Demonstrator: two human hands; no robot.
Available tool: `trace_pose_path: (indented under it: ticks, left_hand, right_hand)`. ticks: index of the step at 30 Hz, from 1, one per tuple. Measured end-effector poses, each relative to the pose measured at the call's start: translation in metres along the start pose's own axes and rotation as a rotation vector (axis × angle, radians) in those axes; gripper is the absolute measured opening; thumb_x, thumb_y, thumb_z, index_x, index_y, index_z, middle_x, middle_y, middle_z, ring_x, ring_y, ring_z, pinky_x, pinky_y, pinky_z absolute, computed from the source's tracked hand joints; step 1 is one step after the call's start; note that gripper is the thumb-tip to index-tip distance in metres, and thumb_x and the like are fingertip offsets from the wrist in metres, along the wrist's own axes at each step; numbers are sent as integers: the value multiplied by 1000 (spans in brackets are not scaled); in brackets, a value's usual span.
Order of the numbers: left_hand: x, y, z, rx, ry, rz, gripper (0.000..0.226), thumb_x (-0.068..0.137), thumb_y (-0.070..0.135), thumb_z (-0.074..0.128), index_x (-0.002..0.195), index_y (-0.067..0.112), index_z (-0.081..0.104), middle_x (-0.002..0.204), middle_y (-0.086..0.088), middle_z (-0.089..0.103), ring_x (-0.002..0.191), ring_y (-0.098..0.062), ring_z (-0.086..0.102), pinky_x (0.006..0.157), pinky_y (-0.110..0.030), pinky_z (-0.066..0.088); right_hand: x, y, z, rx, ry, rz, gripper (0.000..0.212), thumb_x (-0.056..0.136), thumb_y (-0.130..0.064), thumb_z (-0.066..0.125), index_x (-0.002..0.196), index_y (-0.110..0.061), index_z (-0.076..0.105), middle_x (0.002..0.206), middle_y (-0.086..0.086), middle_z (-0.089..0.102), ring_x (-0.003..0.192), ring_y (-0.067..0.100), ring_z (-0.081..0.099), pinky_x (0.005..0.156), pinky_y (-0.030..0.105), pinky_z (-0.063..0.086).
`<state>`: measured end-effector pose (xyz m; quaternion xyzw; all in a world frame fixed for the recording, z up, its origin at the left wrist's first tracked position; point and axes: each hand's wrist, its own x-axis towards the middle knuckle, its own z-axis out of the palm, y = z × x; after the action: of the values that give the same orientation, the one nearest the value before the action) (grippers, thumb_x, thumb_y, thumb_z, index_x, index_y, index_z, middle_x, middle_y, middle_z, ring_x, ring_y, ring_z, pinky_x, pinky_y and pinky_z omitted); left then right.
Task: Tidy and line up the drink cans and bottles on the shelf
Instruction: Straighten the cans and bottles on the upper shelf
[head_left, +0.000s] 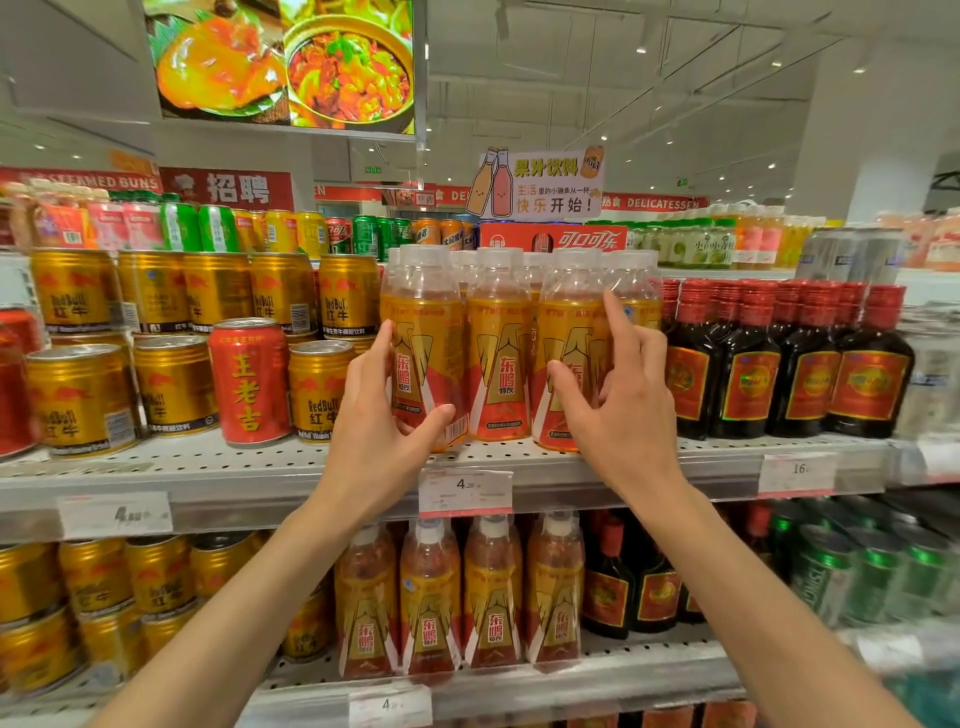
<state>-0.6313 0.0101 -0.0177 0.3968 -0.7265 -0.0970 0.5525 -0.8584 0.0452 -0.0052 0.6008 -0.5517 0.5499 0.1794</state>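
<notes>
Three orange-and-gold drink bottles with white caps stand in a front row on the middle shelf (208, 470). My left hand (376, 415) grips the left bottle (423, 332), thumb across its lower front and fingers behind its left side. My right hand (618, 395) holds the right bottle (569, 322), thumb on its label and forefinger raised along its right side. The middle bottle (497, 353) stands untouched between them. More of the same bottles stand behind. A red can (249, 382) sits among gold cans (174, 384) to the left.
Dark bottles with red caps (748, 364) stand close on the right. Price tags (465, 491) hang on the shelf edge. The lower shelf holds more orange bottles (491, 592), gold cans and green cans (878, 577). Mixed cans line the top shelf.
</notes>
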Motion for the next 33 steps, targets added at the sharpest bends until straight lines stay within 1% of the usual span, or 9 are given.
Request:
trace_pose_path:
  ticks: [3, 8, 11, 13, 16, 20, 26, 29, 33]
  left_hand:
    - [-3, 2, 0, -16, 10, -22, 96, 88, 32, 74, 160, 32, 10, 159, 6, 29, 116, 8, 50, 70, -5, 48]
    - [-20, 8, -5, -62, 41, 10, 76, 91, 20, 72, 155, 26, 30, 149, 1, 39, 107, 29, 42, 77, -1, 46]
    - [-40, 10, -10, -81, 65, 19, 62, 92, 21, 70, 147, 27, 43, 140, 7, 46, 117, 15, 48, 82, -8, 50]
    - [-58, 9, -15, -80, 77, 12, 54, 92, 23, 70, 141, 29, 47, 132, 11, 52, 118, 1, 55, 85, -14, 52]
    - [-86, 4, -25, -97, 44, -53, 47, 91, 18, 70, 134, 28, 53, 112, 16, 64, 106, -3, 62, 81, -10, 49]
    - [-124, -17, -36, -159, -84, -225, 43, 92, 20, 69, 129, 35, 55, 99, 14, 69, 96, -9, 66, 81, -17, 51]
    - [-169, -62, -54, -275, -132, -474, 34, 94, 21, 67, 122, 37, 58, 99, 6, 71, 92, -14, 67, 81, -25, 55]
    - [-174, -82, -74, -314, -208, -482, 30, 94, 21, 67, 120, 36, 60, 99, 9, 71, 91, -12, 67, 80, -21, 52]
    - [-168, -112, -117, -344, -268, -460, 26, 94, 24, 65, 118, 36, 61, 98, 11, 71, 93, -12, 67, 86, -31, 54]
  right_hand:
    - [-9, -3, -6, 87, -29, 87, 73, 94, -41, 67, 156, -27, 30, 122, -5, 40, 66, 10, 58, 65, 19, 52]
    - [-36, -12, -22, 289, -91, 304, 48, 95, -39, 66, 139, -29, 49, 118, -8, 51, 84, -2, 61, 71, 15, 52]
    - [-65, -18, -29, 406, -199, 384, 31, 96, -37, 65, 125, -34, 57, 106, -13, 63, 90, -4, 63, 69, 12, 53]
    - [-87, -19, -30, 483, -319, 440, 24, 95, -34, 66, 119, -36, 61, 101, -10, 68, 89, 2, 67, 75, 18, 57]
    - [-120, -17, -23, 533, -464, 509, 21, 94, -31, 69, 113, -37, 64, 95, -4, 72, 87, 10, 69, 83, 31, 60]
    - [-153, -14, -10, 554, -551, 617, 17, 94, -27, 68, 111, -33, 66, 89, -2, 74, 82, 14, 70, 79, 35, 61]
    - [-186, -35, 12, 537, -564, 729, 16, 95, -25, 66, 111, -27, 66, 87, 1, 74, 79, 18, 70, 77, 32, 61]
    - [-197, -59, 27, 490, -545, 757, 15, 95, -25, 66, 110, -29, 66, 86, 0, 75, 82, 19, 71, 83, 39, 61]
    - [-212, -105, 54, 440, -511, 782, 15, 95, -30, 66, 110, -32, 65, 86, 2, 74, 81, 20, 70, 85, 42, 60]
